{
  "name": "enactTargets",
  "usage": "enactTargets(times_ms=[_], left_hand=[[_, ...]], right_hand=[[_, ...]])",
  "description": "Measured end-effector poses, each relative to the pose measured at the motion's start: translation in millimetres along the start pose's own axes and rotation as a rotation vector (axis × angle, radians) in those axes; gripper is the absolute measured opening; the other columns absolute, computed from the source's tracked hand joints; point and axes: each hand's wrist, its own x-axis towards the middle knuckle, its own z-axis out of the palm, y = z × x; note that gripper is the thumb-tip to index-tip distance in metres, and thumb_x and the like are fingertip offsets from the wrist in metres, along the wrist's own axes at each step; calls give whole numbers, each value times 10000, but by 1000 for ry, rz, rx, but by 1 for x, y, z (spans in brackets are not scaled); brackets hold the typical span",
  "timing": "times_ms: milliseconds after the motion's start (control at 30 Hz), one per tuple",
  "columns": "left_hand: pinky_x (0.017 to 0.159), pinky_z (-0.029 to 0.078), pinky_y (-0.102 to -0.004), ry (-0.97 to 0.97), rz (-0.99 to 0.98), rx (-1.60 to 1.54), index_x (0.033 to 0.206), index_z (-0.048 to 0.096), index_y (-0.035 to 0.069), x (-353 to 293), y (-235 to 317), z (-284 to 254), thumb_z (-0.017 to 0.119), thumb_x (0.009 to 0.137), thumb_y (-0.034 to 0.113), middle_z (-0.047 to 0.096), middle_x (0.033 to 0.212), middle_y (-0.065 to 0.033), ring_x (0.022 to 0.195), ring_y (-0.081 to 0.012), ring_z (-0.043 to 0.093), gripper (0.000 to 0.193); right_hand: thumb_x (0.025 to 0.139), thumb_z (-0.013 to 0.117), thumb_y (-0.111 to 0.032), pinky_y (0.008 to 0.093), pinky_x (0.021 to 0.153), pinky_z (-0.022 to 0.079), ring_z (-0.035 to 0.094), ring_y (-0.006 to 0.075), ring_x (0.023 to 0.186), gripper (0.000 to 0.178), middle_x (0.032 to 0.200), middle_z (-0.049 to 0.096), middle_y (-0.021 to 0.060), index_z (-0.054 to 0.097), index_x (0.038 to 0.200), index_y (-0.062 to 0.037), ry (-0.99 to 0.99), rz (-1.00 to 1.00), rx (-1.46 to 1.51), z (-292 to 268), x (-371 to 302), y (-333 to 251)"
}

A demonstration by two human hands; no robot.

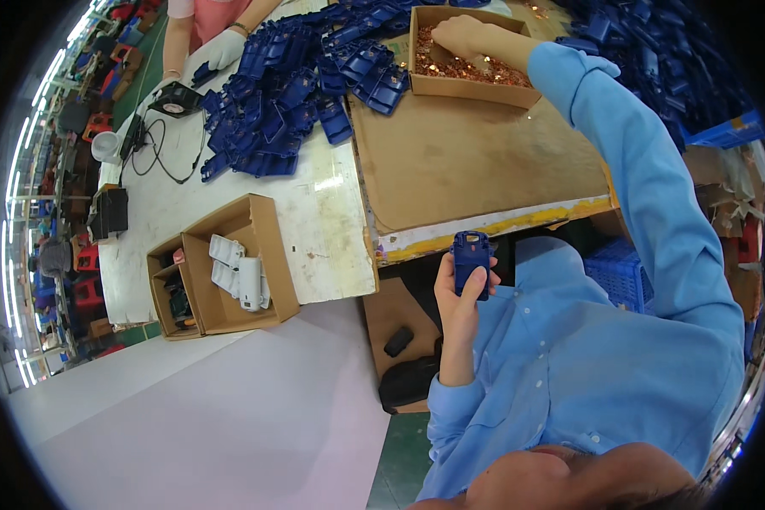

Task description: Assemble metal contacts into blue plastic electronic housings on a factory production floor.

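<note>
My left hand (459, 308) is closed around a dark blue plastic casing (470, 252), held upright in front of my body near the table's edge, with the thumb across its face. Farther off, my right hand (459, 36) reaches into a shallow cardboard box (467, 89) of small copper-coloured metal pieces (495, 73). Its fingers are bent together at the pieces; whatever they pinch is too small to make out. A large heap of blue casings (268, 110) lies left of that box.
More blue casings (637, 68) are piled at the far right. A divided carton (272, 255) with white plastic casings (248, 279) stands at the left. Across the table is a co-worker's gloved hand (225, 49), near a black device (176, 99) with a cable. A blue basket (614, 276) sits below the table.
</note>
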Motion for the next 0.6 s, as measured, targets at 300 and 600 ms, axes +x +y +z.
enactTargets(times_ms=[300, 600], left_hand=[[635, 496, -250, 13, 10, -15, 1215, 488, 10, -1, 1, 4, 630, 913, 198, 643, 1042, -139, 773, -143, 628, 383], [626, 500, -252, 15, 45, -10, 1240, 458, -1, -4, 8, 10, 576, 932, 177, 635, 1068, -173, 775, -161, 632, 375]], right_hand=[[797, 666, -150, 451, 799, 544, 668, 364, 945, 214, 991, 685, 203, 660, 951, -2, 240, -3, 164, 10, 7, 4], [771, 643, -146, 365, 625, 489, 619, 251, 679, 157, 724, 640, 121, 586, 794, -1, 483, -88, 683, -1, -31, 4]])
